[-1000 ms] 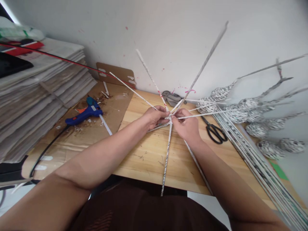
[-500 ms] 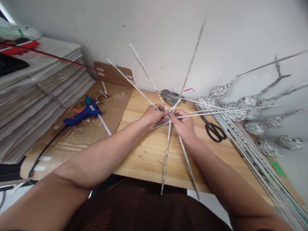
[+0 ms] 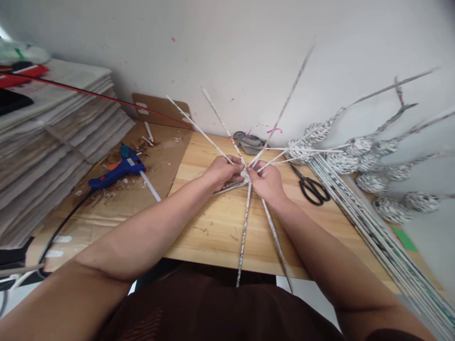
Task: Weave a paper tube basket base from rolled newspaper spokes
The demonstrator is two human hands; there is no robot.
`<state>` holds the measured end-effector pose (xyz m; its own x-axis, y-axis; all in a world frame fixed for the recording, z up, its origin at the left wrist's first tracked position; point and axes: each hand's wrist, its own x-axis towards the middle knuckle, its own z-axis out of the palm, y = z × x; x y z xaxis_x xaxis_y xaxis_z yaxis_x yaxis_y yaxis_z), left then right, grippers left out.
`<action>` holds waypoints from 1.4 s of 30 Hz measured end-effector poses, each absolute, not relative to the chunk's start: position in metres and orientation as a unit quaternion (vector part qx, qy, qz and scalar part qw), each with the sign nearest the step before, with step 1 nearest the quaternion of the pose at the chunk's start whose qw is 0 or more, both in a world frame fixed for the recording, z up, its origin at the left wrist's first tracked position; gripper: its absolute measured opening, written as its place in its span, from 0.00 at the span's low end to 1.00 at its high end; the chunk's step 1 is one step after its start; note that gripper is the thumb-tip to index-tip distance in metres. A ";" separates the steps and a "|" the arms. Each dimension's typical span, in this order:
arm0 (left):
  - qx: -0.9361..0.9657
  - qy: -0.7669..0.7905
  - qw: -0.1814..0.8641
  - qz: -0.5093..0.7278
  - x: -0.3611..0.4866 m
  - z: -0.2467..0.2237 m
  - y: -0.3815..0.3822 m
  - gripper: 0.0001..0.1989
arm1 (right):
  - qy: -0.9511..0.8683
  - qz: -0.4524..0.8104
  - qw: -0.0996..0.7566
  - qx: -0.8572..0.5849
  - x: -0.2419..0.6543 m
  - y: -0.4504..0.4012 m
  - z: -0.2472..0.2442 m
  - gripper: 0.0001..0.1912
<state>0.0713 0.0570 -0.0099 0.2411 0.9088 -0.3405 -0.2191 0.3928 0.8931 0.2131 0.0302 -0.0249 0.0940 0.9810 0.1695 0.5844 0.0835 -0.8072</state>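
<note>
Item: printed paper rods, a loose star, crossing above the wooden tabletop, between the 2 hands. Left hand: thumb and fingers closed on the crossing's left side. Right hand: thumb and fingertips pinched on its right. Change over 0.5 s: upper rods lean further right; 1 rod beside the right hand slants more steeply. Likely meaning: the crossing is being turned and a strand bent round it. Obscured: rod order under the fingertips; upper-right tip, blurred; right-hand rod ends, lost against woven paper forms.
</note>
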 end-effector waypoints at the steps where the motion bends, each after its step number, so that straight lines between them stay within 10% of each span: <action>1: 0.372 0.455 0.697 0.409 0.071 -0.012 0.057 0.10 | -0.625 0.253 0.389 -0.628 0.214 0.031 -0.026 0.08; 29: 0.383 0.452 0.685 0.424 0.071 -0.015 0.055 0.14 | -0.627 0.207 0.375 -0.651 0.210 0.026 -0.021 0.09; 42: 0.335 0.466 0.676 0.462 0.067 -0.014 0.067 0.07 | -0.494 0.452 0.470 -0.575 0.212 0.025 -0.003 0.09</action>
<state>0.0669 0.0667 -0.0142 0.1393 0.9369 -0.3207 -0.3116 0.3489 0.8838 0.2120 0.0248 -0.0034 0.1039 0.9930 -0.0559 0.1433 -0.0705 -0.9872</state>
